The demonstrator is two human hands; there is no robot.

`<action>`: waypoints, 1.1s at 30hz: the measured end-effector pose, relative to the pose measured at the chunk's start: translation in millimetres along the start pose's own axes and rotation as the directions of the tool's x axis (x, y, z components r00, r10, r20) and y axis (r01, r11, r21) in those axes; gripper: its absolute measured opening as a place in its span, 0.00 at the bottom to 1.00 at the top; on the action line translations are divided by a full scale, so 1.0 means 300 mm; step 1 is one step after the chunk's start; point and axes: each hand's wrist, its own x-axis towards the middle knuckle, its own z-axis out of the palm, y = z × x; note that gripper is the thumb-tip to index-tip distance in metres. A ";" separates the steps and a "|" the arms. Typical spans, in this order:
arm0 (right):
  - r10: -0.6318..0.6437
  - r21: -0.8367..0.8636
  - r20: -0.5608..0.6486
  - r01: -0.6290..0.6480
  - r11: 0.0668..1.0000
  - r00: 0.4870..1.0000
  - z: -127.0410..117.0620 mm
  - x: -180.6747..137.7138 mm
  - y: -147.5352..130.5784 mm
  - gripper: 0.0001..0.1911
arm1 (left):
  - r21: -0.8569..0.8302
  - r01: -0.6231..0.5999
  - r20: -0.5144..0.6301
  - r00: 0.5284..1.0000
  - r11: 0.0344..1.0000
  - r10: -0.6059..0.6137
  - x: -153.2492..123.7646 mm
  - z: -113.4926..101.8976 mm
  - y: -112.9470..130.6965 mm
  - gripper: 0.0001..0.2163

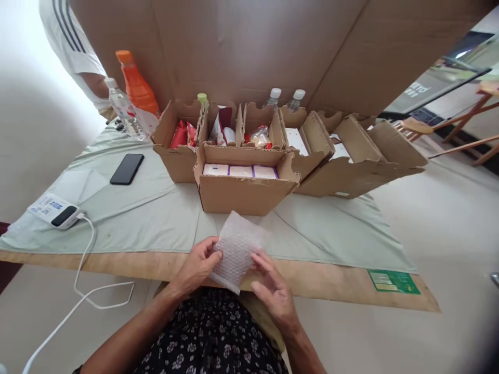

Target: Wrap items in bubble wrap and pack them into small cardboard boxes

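Note:
A clear bubble wrap pouch [238,246] is held up over the table's front edge. My left hand [199,266] pinches its left edge, thumb on top and fingers behind. At the pouch's right side, my right hand [276,295] has its fingertips against the edge; its thumb stands apart from the fingers. Just beyond the pouch is a cardboard box [236,196] with white, purple-edged packs [240,171] in a row. I cannot see whether anything is inside the pouch.
Several open cardboard bins [175,163] line the back, before a tall cardboard panel [241,47]. To the left are an orange bottle [138,85], a clear bottle [127,111], a black phone [127,169] and a white device [58,212] with a cable [88,249]. Behind stands a person [74,47].

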 end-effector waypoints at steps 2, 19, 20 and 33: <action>-0.030 0.079 -0.007 0.030 0.996 1.000 -0.063 0.046 -0.019 0.26 | 0.156 -0.070 0.060 0.996 0.985 0.061 0.011 0.004 0.025 0.13; 0.055 -0.114 -0.427 -0.114 0.987 0.902 -0.103 0.149 0.052 0.17 | 0.375 -0.075 -0.073 0.991 0.924 0.110 0.158 -0.144 0.057 0.19; 0.008 -0.226 -0.393 -0.105 0.968 0.919 -0.111 0.148 0.065 0.17 | 0.465 -0.091 -0.114 0.980 0.881 0.161 0.173 -0.148 0.045 0.19; -0.290 -0.704 0.176 0.326 0.631 0.941 0.061 0.210 -0.006 0.21 | 0.898 -0.414 0.307 0.831 0.149 0.464 0.011 0.030 -0.006 0.21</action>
